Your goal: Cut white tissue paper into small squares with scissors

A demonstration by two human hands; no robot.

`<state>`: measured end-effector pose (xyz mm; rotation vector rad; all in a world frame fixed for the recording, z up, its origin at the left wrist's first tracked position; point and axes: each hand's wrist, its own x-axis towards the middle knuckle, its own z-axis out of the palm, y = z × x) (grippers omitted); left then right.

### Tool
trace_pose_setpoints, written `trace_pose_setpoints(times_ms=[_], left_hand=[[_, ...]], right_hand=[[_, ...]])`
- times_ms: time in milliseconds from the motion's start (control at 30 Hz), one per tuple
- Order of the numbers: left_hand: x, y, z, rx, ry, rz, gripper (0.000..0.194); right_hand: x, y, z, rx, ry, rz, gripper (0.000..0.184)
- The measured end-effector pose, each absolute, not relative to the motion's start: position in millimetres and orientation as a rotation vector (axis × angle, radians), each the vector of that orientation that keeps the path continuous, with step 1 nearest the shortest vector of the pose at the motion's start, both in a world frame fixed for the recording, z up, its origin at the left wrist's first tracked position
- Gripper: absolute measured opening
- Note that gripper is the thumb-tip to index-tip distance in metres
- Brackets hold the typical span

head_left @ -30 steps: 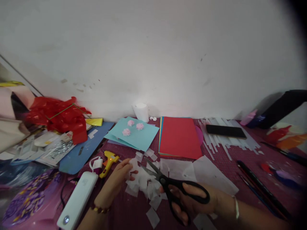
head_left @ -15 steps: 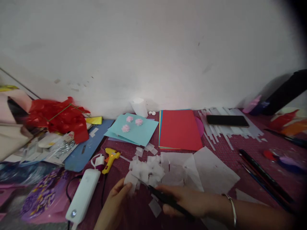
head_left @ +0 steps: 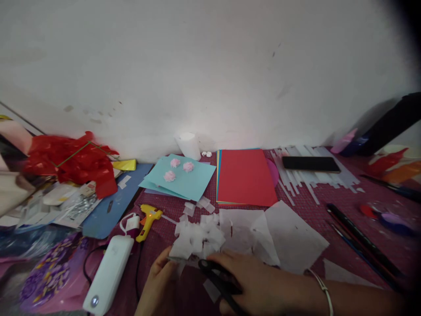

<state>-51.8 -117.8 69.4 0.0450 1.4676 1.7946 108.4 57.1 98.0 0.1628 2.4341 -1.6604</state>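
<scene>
In my right hand (head_left: 255,278) is a pair of black-handled scissors (head_left: 219,277), its blades pointing left toward my other hand. My left hand (head_left: 158,277) pinches a piece of thin white paper (head_left: 179,265), partly hidden by the fingers. The scissor blades lie across this paper, close to my left fingertips. Just beyond them is a loose heap of small white paper squares (head_left: 197,235). Larger white translucent sheets (head_left: 294,232) spread to the right of the heap. One cut piece (head_left: 210,289) lies below the scissors, partly covered by them.
A yellow glue gun (head_left: 148,221) and a white power bank (head_left: 108,274) lie left. Behind are light blue sheets (head_left: 197,184) with pink paper flowers (head_left: 170,176), and red paper (head_left: 246,177). A phone (head_left: 311,164) rests on white strips; pens (head_left: 358,239) lie right.
The scissors have swung lower and now lie more level, their blades across the paper at my left fingertips. My left hand stays almost in place. The whole view has shifted slightly.
</scene>
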Motion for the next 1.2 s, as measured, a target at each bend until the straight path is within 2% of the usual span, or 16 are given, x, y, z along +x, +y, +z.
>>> trace_pose_setpoints(times_ms=[233,567,900,1067,1200], left_hand=[[-44.3,-105.0,77.5,0.037,1.464,1.794,0.030],[-56.2,-106.3,65.0,0.025,1.498,1.769,0.027],[-63.3,-89.3,75.3,0.126,1.479,1.742,0.024],[-68.9,-101.3,79.9,-0.011,1.296,1.649,0.040],[-68.5,-114.8,77.5,-0.028,1.386,1.643,0.027]], right_hand=[[108.7,56.6,93.5,0.215,2.592,-1.477,0.072],[98.9,69.9,83.4,0.121,2.133,-1.880,0.053],[88.7,66.2,77.6,0.103,2.015,-2.180,0.039],[89.9,65.8,57.4,0.250,1.861,-2.245,0.051],[88.7,69.8,65.2,0.218,1.907,-2.155,0.058]])
